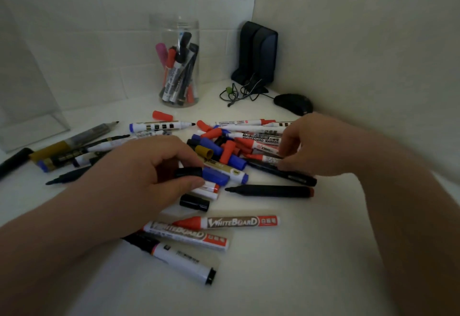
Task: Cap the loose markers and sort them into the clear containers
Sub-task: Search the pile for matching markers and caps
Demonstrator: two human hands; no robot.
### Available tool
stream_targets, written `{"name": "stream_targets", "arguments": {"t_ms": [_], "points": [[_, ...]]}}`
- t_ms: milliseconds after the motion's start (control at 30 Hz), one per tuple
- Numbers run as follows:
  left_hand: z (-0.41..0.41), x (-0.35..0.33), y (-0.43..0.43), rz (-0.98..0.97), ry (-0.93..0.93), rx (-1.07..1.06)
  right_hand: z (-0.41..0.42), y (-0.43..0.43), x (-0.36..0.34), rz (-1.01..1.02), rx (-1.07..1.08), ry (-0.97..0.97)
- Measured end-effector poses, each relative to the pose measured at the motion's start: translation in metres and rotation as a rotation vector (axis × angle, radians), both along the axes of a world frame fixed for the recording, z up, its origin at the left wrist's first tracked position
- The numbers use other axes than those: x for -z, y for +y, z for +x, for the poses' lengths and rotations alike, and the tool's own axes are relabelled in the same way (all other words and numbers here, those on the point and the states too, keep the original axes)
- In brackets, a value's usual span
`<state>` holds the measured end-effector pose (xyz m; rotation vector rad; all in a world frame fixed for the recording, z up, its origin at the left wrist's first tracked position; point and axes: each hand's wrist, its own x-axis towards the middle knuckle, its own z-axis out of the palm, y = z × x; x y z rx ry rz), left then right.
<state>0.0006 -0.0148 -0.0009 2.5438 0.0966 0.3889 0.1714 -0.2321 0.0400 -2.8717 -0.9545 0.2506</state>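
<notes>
The table point(298, 253) bears two clear containers, set back to leave working room: one box point(25, 91) at the left and one jar point(174, 27) holding several capped markers upright. In front lies one pile point(229, 151) of uncapped markers and loose caps, too tangled to count. The left hand point(149, 179) pinches one black cap point(188, 172) between thumb and fingers, likely to fit it. The right hand point(318, 144) curls into the pile; whether it grips a marker I cannot tell.
</notes>
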Motion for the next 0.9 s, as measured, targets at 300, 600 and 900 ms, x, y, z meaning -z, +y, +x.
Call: {"name": "stream_targets", "arguments": {"t_ms": [300, 600, 900], "points": [[-0.002, -0.001, -0.004, -0.140, -0.033, -0.069, -0.008, 0.016, 0.006, -0.151, 0.000, 0.060], [0.004, 0.005, 0.000, -0.854, -0.067, -0.041, -0.015, 0.001, -0.013, 0.269, -0.073, -0.078], [0.009, -0.001, -0.002, -1.520, -0.206, 0.200, -0.059, 0.012, -0.009, 0.831, -0.503, 0.266]]}}
